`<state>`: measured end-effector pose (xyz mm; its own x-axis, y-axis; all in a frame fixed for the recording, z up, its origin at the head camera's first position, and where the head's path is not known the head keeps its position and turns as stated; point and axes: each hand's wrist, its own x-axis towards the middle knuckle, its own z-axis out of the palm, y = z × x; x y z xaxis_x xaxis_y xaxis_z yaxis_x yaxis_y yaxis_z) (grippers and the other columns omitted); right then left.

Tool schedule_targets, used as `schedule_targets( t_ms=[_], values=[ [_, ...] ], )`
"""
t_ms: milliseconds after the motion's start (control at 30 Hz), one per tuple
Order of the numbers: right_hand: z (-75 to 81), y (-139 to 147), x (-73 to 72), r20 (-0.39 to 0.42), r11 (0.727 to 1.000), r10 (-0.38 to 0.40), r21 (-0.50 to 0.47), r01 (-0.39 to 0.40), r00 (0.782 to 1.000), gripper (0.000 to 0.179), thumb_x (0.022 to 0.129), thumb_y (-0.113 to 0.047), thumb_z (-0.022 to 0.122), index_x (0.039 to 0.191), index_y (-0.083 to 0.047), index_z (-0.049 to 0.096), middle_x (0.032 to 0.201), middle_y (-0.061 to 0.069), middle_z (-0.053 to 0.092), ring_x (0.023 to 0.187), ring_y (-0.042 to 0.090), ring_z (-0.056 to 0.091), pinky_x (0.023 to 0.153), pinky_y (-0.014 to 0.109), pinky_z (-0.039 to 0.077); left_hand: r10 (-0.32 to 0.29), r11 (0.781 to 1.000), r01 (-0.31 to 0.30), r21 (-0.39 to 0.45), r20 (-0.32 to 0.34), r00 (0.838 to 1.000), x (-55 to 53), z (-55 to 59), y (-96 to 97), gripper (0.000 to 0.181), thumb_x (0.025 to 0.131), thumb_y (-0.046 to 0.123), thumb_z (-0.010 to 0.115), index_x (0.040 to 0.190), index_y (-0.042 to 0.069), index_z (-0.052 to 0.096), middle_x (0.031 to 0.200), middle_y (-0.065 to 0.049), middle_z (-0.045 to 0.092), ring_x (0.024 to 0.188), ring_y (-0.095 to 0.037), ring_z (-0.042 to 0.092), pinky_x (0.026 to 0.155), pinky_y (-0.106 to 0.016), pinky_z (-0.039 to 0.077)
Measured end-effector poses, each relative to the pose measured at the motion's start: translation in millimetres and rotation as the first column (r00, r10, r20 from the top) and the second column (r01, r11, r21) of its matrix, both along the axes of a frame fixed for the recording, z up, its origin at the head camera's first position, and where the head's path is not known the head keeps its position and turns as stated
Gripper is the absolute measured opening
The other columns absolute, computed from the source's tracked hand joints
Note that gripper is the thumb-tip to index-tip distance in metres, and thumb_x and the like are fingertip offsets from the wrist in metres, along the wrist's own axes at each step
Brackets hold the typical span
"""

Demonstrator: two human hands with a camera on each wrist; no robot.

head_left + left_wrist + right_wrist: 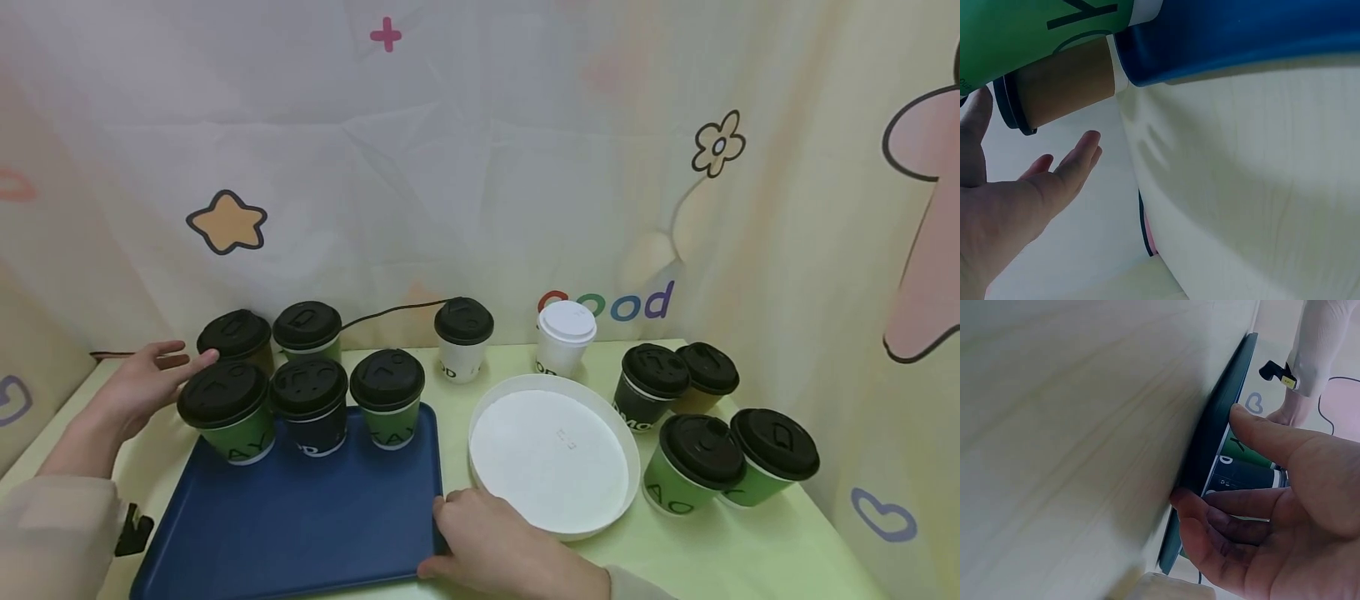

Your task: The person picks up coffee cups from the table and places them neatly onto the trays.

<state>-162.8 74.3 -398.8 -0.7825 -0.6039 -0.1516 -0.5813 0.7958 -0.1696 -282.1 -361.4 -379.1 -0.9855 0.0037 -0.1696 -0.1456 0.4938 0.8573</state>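
A blue tray [300, 525] bears a row of lidded paper cups at its far edge: a green cup [238, 437], a black cup [321, 432] and another green cup [392, 423]. My left hand [146, 387] is beside the left green cup, fingers spread and nearly straight, thumb right at the lids. In the left wrist view, a brown cup [1072, 81] shows behind that green cup, beyond the tray's corner. My right hand [1297, 506] grips the tray's right side near the front corner, thumb on the rim and fingers curled at the edge.
A round white dish [555, 458] sits right of the tray, close to my right hand. Behind stand a green cup [306, 337], a white cup with black lid [462, 354] and an all-white cup [564, 346]. Several cups, including a green one [678, 479], cluster at right. A patterned curtain [480, 167] hangs behind.
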Motion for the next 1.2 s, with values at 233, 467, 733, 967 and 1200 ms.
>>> schedule_targets(
  t_ms=[233,467,733,967,1200],
  values=[
    [-0.7,-1,-0.7,0.01,1.0,0.003,0.001,-0.003,1.0,0.049,0.082,-0.051,0.085,0.099,-0.008,0.071,0.077,-0.004,0.059,0.072,0.007,0.057,0.063,0.025,0.052,-0.025,0.999,0.025,0.023,0.026,0.999,-3.5,0.2,-3.6,0.108,0.104,0.052,0.055,0.154,-0.011,-0.016,0.157,-0.044,-0.008,0.145,-0.062,0.004,0.112,-0.07,0.022],
    [0.3,-3,-1.8,0.044,1.0,-0.004,0.009,0.004,0.999,0.049,0.082,-0.051,0.085,0.102,-0.007,0.071,0.078,-0.004,0.059,0.073,0.006,0.057,0.065,0.024,0.052,-0.053,0.998,0.051,0.044,0.035,0.998,-9.0,-1.1,-2.8,0.11,0.103,0.05,0.059,0.155,-0.007,-0.019,0.158,-0.044,-0.007,0.146,-0.06,0.004,0.11,-0.072,0.025],
    [0.0,-2,-1.4,0.04,1.0,-0.009,0.012,0.009,0.999,0.051,0.082,-0.051,0.085,0.103,-0.007,0.071,0.078,-0.004,0.059,0.073,0.006,0.057,0.064,0.024,0.052,-0.071,0.997,0.069,0.035,0.06,0.996,-15.7,-1.6,4.1,0.115,0.102,0.053,0.059,0.155,-0.001,-0.027,0.158,-0.043,-0.009,0.142,-0.065,0.012,0.107,-0.077,0.023],
    [-0.1,-2,-0.9,0.034,1.0,-0.014,0.02,0.013,0.999,0.053,0.082,-0.052,0.085,0.106,-0.006,0.071,0.08,-0.003,0.06,0.075,0.006,0.057,0.065,0.025,0.053,-0.061,0.998,0.06,0.034,0.026,0.998,-19.0,-3.5,4.1,0.109,0.102,0.051,0.06,0.159,0.006,-0.022,0.158,-0.043,-0.012,0.143,-0.065,0.006,0.105,-0.078,0.026],
    [-0.7,-3,-2.0,0.037,1.0,-0.013,0.025,0.012,0.999,0.054,0.082,-0.053,0.084,0.107,-0.007,0.071,0.082,-0.003,0.061,0.076,0.007,0.058,0.066,0.025,0.053,-0.056,0.998,0.056,0.022,0.004,0.998,-17.5,-6.8,3.5,0.108,0.102,0.052,0.06,0.16,0.006,-0.018,0.158,-0.043,-0.009,0.141,-0.067,0.009,0.103,-0.078,0.029]
  ],
)
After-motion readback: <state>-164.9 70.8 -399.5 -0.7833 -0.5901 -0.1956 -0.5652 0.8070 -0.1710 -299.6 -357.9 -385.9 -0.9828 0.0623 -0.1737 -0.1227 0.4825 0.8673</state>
